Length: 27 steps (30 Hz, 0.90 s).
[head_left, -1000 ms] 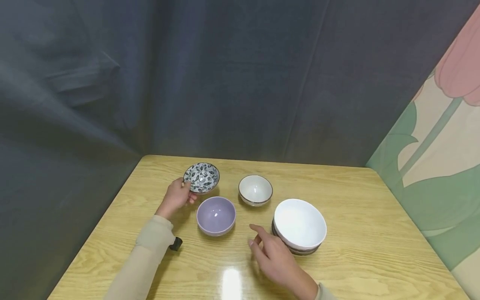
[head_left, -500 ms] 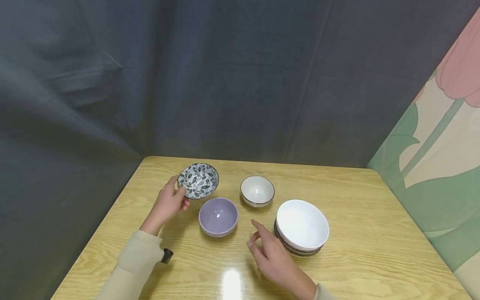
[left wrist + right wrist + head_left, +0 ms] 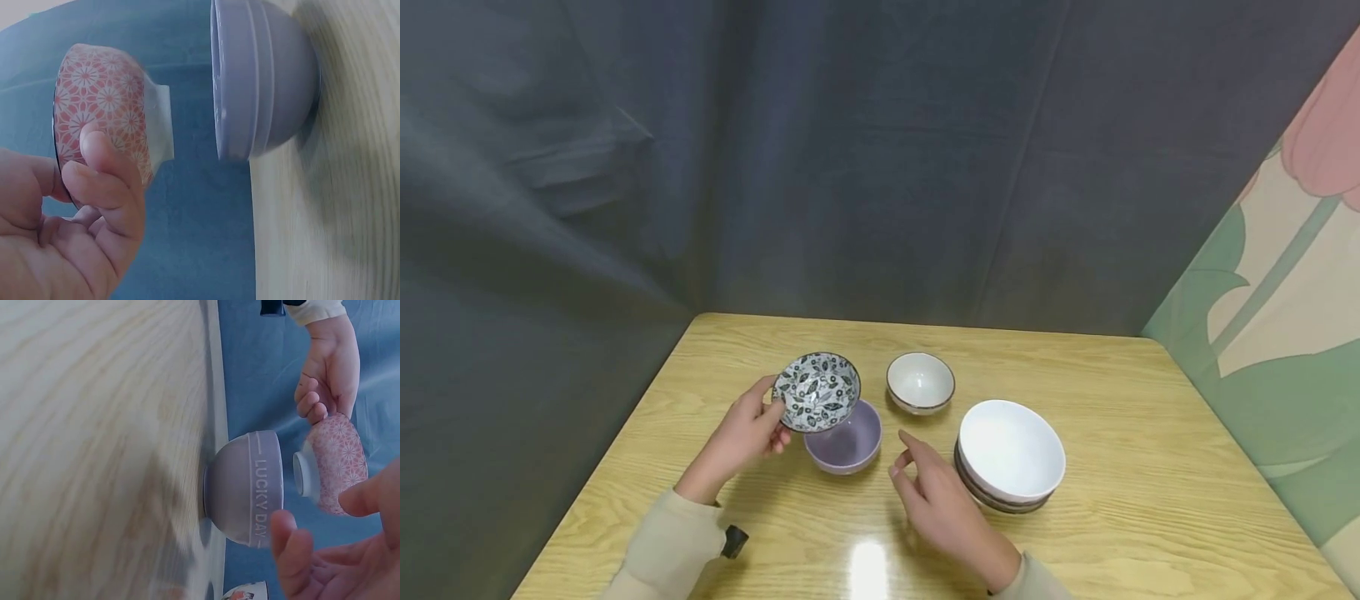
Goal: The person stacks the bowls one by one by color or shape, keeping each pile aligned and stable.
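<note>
My left hand (image 3: pixel 747 432) pinches the rim of a small patterned bowl (image 3: pixel 817 392), thumb at the edge and fingers underneath. Dark leaves cover its inside; the left wrist view shows a red-and-white flowered outside on the bowl (image 3: pixel 103 100) and a white foot. It hangs over the purple bowl (image 3: pixel 848 446), hiding part of it. In the right wrist view, a gap separates its foot from the purple bowl (image 3: pixel 240 487), which has raised "LUCKY DAY" lettering. My right hand (image 3: pixel 942 504) holds nothing, its fingers loosely bent, between the purple bowl and the white bowl (image 3: pixel 1011 450).
A small white bowl with a brown rim (image 3: pixel 921 382) stands behind and right of the purple one. The large white bowl sits on top of a darker bowl (image 3: pixel 1000 502) at the right. A dark curtain (image 3: pixel 880 167) hangs behind the wooden table (image 3: pixel 1150 467).
The left hand has brought the patterned bowl right and toward me, from behind the purple bowl to over it. My right hand has stayed almost in place.
</note>
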Motion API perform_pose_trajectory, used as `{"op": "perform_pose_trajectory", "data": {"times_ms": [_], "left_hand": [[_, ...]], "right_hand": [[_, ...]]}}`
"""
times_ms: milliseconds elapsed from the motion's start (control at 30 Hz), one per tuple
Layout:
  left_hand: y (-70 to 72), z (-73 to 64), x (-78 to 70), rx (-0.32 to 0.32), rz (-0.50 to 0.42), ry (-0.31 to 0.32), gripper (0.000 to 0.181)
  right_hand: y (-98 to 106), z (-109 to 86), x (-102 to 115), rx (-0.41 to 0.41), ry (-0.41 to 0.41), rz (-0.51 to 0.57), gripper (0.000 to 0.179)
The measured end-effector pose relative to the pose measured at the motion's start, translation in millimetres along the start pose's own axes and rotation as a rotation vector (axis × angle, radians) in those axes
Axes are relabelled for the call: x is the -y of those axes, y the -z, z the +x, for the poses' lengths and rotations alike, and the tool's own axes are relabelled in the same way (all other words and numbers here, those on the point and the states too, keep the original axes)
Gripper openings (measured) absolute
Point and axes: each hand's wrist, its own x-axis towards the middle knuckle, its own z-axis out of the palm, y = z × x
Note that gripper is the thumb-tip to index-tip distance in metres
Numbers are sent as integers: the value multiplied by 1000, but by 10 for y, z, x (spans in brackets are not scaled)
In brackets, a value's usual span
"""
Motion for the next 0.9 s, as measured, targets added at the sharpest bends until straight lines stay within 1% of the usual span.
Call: {"op": "perform_pose_trajectory", "data": {"times_ms": [200,333,467,533,667,767,900], "left_hand": [[-84,-68,18,52,33,-28,48],[-150,-116,45,97,52,-16,46],[-214,-142,76,129,77,-19,48],[-240,-146,93,128,95,-21,48],[-273,-141,128,125,126,-23,49],[-287,-140,151,122,134,-32,50],[-303,-153,166,95,151,-31,49]], "right_hand": [[-7,75,8,-24,16,-10,45],[-3,113,23,-19,25,-1,46],[4,142,53,-9,17,35,51],[5,156,70,-11,17,38,55],[-2,198,100,-18,42,43,60],[-19,241,114,-21,54,66,58],[-53,297,117,-11,38,115,54]]}}
